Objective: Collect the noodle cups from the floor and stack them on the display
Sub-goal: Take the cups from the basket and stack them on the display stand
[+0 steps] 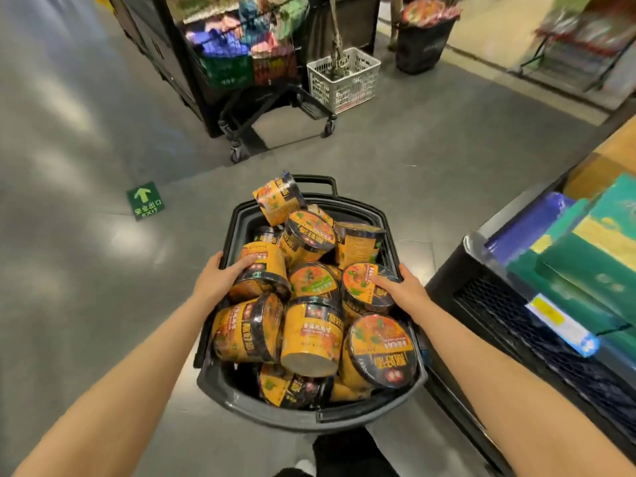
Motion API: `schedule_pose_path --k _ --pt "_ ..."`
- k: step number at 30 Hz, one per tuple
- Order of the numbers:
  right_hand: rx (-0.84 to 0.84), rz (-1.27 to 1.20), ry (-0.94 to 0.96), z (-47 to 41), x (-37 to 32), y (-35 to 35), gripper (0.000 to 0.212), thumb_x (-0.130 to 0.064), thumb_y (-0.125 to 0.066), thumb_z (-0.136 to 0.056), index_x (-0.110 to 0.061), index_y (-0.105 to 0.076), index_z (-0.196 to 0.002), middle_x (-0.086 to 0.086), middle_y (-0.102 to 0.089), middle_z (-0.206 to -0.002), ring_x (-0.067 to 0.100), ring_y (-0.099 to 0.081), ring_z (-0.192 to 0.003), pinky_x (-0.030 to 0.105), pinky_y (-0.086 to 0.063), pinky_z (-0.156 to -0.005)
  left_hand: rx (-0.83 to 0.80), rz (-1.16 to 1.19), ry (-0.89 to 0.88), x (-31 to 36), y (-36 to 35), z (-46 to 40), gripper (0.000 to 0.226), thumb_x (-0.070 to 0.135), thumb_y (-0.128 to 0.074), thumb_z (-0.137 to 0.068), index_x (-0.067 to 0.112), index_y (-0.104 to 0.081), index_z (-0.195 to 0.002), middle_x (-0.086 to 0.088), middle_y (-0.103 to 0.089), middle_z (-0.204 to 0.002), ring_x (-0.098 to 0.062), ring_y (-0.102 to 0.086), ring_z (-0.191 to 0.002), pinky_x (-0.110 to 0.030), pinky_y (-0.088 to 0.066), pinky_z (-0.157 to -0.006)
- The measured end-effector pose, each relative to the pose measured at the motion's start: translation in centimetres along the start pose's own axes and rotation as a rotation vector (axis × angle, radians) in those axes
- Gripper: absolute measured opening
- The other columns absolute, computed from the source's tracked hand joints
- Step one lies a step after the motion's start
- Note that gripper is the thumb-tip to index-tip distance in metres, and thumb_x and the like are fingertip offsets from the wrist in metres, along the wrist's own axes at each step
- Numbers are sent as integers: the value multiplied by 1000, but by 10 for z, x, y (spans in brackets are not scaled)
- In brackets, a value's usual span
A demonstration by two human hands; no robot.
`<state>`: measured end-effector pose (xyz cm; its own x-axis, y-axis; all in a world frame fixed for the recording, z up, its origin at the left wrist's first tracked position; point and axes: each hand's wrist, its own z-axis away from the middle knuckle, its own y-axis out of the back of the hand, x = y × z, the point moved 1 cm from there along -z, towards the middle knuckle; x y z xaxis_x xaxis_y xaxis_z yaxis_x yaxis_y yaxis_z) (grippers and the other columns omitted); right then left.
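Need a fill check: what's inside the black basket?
The black basket holds piled orange noodle cups, heaped above its rim. The left hand and right hand each touch one. Lower layers and bottom are covered.

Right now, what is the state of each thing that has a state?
Basket: on floor, heaped with cups.
Cups: wrapped, mostly on their sides.
Left hand: grips one cup.
Right hand: rests on a cup lid.
Crate: upright on floor.
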<state>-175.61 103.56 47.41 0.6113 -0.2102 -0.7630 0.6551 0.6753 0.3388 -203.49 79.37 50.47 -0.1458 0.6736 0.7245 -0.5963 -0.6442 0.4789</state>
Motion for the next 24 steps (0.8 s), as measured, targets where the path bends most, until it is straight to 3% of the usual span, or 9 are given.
schedule_pose_path --k 3,7,12,15,24 --pt "15 -37 1 -54 -25 0 102 -44 -77 -78 -17 -14 -155 12 -41 -150 29 -48 -130 36 -43 -101 -13 -14 -15 33 -11 -51 110 79 -72 -60 25 -35 -148 -4 -50 -144 -30 -53 -125 -46 -41 -106" --pt "19 -50 -37 -118 -66 12 106 -46 -79 -74 -20 -15 -155 11 -37 -153 29 -43 -134 41 -40 -108 -40 -43 15 83 -28 -115 106 70 -71 -69 22 -25 -152 -9 -41 -150 -33 -48 -130 -47 -38 -107" --pt "61 -80 -52 -188 -120 41 103 -43 -79 -76 -18 -16 -155 12 -39 -151 29 -44 -134 38 -41 -104 -77 -59 -16 161 -50 -184 124 82 -71 -54 22 -25 -152 -8 -40 -152 -32 -46 -131 -49 -38 -109" --pt "103 -122 -71 -226 -138 59 103 -42 -79 -77 -19 -17 -155 12 -40 -151 29 -46 -132 36 -42 -101 -103 -96 -38 209 -70 -223 115 78 -69 -62 22 -25 -153 -8 -39 -152 -32 -45 -132 -48 -37 -108" --pt "272 -225 -167 -344 -180 120 101 -41 -78 -78 -18 -17 -155 10 -40 -150 28 -45 -133 34 -40 -102 -276 -190 -147 351 -164 -363 121 80 -71 -58 21 -24 -153 -10 -40 -151 -32 -47 -131 -49 -39 -108"
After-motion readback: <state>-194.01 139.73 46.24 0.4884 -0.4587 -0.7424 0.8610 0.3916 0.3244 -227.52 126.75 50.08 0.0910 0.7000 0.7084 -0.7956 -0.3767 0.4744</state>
